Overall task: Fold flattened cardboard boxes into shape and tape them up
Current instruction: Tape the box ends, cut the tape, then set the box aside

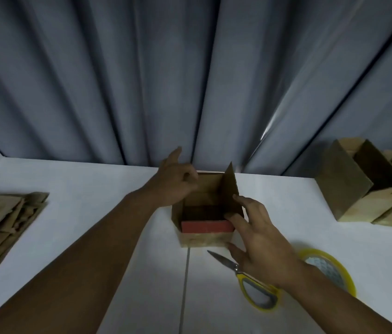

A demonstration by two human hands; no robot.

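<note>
Head cam: L hand (175, 183) curled at box (204, 238) left rim, grip unclear; R hand (258, 239) spread flat, touching right flap (230, 189).

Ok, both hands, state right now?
Left hand: open, by the small brown cardboard box.
Right hand: open, touching its upright flap.

Left hand (175, 185), right hand (256, 237), both loose

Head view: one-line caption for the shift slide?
Left hand and right hand at an open cardboard box on the white table, scissors and tape roll beside it.
</note>
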